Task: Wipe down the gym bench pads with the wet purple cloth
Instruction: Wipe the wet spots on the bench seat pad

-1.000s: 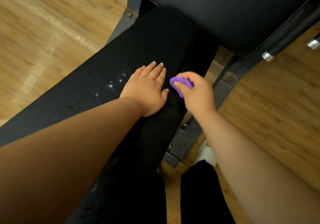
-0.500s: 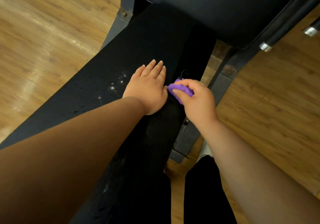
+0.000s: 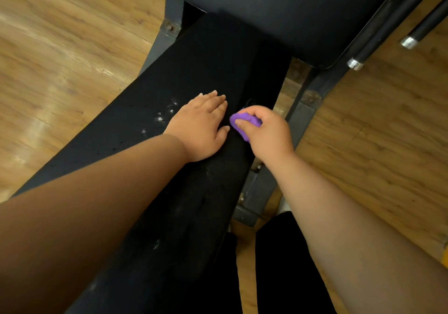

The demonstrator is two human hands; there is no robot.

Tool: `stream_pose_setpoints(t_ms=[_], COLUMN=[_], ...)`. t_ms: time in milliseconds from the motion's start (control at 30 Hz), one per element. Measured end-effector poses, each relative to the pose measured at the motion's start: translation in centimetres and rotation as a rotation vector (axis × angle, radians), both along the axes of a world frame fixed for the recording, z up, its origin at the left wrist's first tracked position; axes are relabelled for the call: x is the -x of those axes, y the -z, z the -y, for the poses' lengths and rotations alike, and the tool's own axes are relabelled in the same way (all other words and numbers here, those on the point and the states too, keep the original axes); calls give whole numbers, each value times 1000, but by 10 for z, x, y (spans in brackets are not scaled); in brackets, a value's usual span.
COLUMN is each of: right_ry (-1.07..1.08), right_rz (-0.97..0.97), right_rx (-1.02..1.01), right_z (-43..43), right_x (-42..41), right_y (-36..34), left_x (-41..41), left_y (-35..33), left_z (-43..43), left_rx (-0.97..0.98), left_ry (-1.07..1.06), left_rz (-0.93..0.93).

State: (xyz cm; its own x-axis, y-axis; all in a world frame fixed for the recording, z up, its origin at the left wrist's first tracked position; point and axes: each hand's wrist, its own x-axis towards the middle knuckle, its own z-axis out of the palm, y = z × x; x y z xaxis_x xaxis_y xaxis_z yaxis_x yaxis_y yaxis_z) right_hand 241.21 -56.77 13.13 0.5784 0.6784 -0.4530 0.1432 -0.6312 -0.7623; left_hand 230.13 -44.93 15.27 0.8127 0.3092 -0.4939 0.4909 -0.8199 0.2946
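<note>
Most of the cloth [image 3: 245, 120] is bunched out of sight inside the right hand [image 3: 268, 133], which is slightly blurred; whether the cloth is wet cannot be told. The pad [image 3: 198, 66] beneath the grip is covered. Beyond the grip, the upper pad [image 3: 278, 10] runs off the top edge.

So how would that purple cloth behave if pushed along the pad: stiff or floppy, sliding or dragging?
Probably floppy: the purple cloth is bunched into a wad in the right hand, keeping no flat shape. Likely light, being small enough to sit in one hand. On the textured black pad it may drag rather than glide.
</note>
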Motion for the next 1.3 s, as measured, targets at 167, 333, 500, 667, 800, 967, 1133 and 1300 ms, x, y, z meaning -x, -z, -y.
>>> stream_pose_setpoints(t_ms=[167,333,500,667,800,967,1133,1300], right_ry=[105,-55,76,-34,-108,29,-70,30], right_rz=[24,-4,13,-10,1,46,30,29], right_rx=[58,-15,68,-7,-23,67,16,57], right_z=[-9,9,-3,10,25,2,27,8], right_x=[11,43,18,54,60,45,77,54], right_y=[-5,-24,-16,-32,-44,-33,-51,-39], left_x=[46,60,64,62,62,62,63,64], left_y=[-27,-35,-30,-29,-31,-30,-26,-27], left_z=[3,6,5,6,6,6,5,5], left_rx=[29,72,46,41,38,30,32,41], left_ry=[-2,16,49,38,37,50,57,55], left_rz=[-22,-64,-64,-50,-51,-44,-42,-30])
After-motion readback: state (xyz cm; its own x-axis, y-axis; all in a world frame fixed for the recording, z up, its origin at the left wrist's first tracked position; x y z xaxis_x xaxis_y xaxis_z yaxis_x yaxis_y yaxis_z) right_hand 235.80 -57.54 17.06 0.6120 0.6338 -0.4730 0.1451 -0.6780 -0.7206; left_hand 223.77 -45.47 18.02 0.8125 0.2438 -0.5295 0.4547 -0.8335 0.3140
